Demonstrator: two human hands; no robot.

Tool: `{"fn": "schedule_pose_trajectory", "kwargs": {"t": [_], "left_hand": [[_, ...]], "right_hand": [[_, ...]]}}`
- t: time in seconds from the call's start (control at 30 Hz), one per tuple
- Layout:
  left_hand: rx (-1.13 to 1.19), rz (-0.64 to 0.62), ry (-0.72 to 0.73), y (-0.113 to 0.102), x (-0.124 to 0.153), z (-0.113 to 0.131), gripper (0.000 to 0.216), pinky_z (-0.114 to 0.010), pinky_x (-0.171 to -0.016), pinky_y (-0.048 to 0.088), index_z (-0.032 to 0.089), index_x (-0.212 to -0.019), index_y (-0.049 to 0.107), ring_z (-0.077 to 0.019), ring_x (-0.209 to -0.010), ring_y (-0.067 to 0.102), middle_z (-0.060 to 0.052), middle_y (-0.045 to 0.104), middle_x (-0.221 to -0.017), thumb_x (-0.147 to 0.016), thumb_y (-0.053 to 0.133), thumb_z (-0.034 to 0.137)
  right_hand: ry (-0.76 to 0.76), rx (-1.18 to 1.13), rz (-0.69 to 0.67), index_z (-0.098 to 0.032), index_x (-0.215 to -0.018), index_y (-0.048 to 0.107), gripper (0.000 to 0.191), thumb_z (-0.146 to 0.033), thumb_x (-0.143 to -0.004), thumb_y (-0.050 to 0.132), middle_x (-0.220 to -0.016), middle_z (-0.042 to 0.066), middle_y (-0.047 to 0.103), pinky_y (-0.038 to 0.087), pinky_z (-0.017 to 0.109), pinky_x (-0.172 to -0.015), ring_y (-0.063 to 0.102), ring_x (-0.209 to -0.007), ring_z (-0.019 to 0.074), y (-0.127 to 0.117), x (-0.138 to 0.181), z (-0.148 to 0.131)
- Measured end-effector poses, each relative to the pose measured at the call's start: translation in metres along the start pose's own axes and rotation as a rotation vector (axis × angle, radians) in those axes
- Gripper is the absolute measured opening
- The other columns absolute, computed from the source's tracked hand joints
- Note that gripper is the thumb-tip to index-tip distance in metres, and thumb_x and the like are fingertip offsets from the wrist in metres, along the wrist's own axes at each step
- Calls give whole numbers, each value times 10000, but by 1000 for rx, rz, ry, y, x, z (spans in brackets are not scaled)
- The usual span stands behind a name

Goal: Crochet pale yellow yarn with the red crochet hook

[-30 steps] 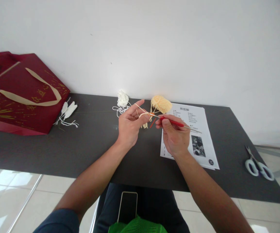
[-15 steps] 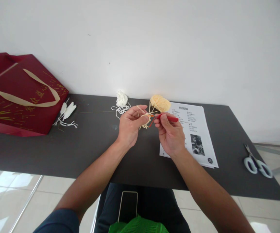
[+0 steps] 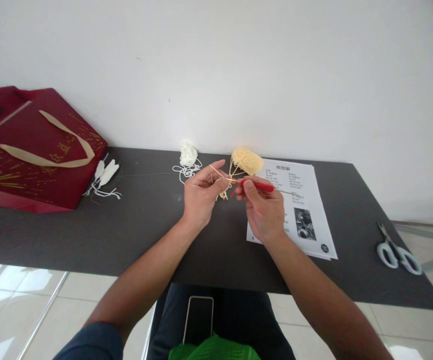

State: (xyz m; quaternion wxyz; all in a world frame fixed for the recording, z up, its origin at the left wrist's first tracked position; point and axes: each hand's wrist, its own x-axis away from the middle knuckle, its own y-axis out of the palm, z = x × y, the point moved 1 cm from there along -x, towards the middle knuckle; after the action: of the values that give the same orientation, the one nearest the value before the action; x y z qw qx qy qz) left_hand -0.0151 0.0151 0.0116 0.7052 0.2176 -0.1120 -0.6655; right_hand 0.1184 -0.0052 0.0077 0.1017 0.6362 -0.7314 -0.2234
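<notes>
My left hand (image 3: pixel 200 195) is closed on a small piece of pale yellow crochet work (image 3: pixel 223 194), with a strand of yarn running up over its raised index finger. In my right hand (image 3: pixel 263 207) is a red-handled crochet hook (image 3: pixel 258 186), its metal tip reaching left to the stitches by my left thumb. An orange-red bit of yarn or marker (image 3: pixel 234 189) hangs between the hands. Strands lead back to the pale yellow yarn ball (image 3: pixel 248 160) behind them. The exact loops on the hook are too small to make out.
White yarn (image 3: pixel 188 155) lies near the wall. Printed sheets (image 3: pixel 314 190) rest under my right hand. Scissors (image 3: pixel 398 252) lie at the right end of the dark table (image 3: pixel 133 230). White crocheted pieces (image 3: pixel 105 175) sit beside a red gift bag (image 3: pixel 36 155). A phone (image 3: pixel 198 319) is on my lap.
My right hand has shifted slightly left and down with the hook, whose tip now reaches farther left toward my left fingers. My left hand keeps its hold on the crochet work.
</notes>
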Motion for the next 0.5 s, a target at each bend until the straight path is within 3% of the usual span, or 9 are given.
{"fn": "schedule_pose_trajectory", "kwargs": {"t": [0.1, 0.3, 0.4, 0.5], "left_hand": [[25, 14, -34, 0, -1, -3, 398, -262, -762, 526, 252, -1089, 778, -112, -791, 685, 5, 761, -858, -704, 866, 200], [202, 47, -228, 2, -3, -1, 431, -246, -813, 536, 219, -1105, 754, -101, -799, 712, -9, 779, -871, -694, 876, 176], [272, 28, -317, 3, -4, 3, 425, -245, -788, 548, 191, -1094, 744, -112, -789, 716, -19, 774, -868, -691, 876, 169], [296, 13, -364, 4, -3, 5, 427, -244, -752, 550, 177, -1093, 738, -112, -755, 706, -19, 768, -849, -688, 875, 164]], "right_hand": [[-128, 198, 10, -254, -990, 793, 138, -300, -861, 777, -836, 8, 780, 624, 307, -680, 704, -702, 141, -2, 5, 0], [-531, 585, -98, -368, -1069, 806, 295, -191, -834, 785, -1119, 21, 800, 642, 398, -902, 752, -975, 211, -4, 15, -5], [-557, 583, -115, -378, -1093, 799, 331, -174, -833, 783, -1127, 20, 797, 641, 410, -905, 746, -980, 214, -6, 15, -3], [-436, 488, -99, -356, -1035, 816, 251, -201, -839, 787, -1136, 19, 784, 639, 389, -882, 736, -953, 192, -9, 9, 0]]}}
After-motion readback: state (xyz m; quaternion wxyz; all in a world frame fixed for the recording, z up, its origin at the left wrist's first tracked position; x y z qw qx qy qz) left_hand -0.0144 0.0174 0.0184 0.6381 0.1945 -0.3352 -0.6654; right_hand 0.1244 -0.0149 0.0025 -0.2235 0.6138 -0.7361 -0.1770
